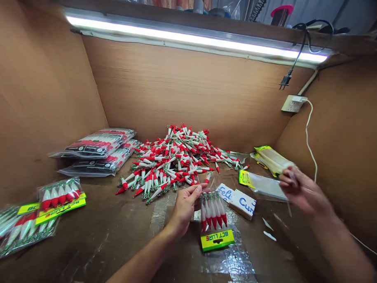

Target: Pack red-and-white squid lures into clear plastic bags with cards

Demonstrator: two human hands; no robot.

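A clear packet of red-and-white fishing lures (213, 211) with a yellow-green header card lies on the brown table in front of me. My left hand (186, 205) is closed at its far edge, thumb and forefinger pinched together on the plastic. Off to the right, my right hand (303, 191) is slightly blurred, its fingers curled together over the end of an unfilled clear bag (264, 184). Whether it holds anything I cannot make out. Beyond the packet spreads a big heap of loose red-and-white lures (176, 158).
Filled lure packets (59, 199) lie at the left, before stacked larger bags (96, 149). Unfilled header bags (274, 159) rest at the right. Lettered blocks (242, 203) sit beside the packet. A plug on a black cord (287, 78) hangs above; a white cable (308, 137) runs down the right wall.
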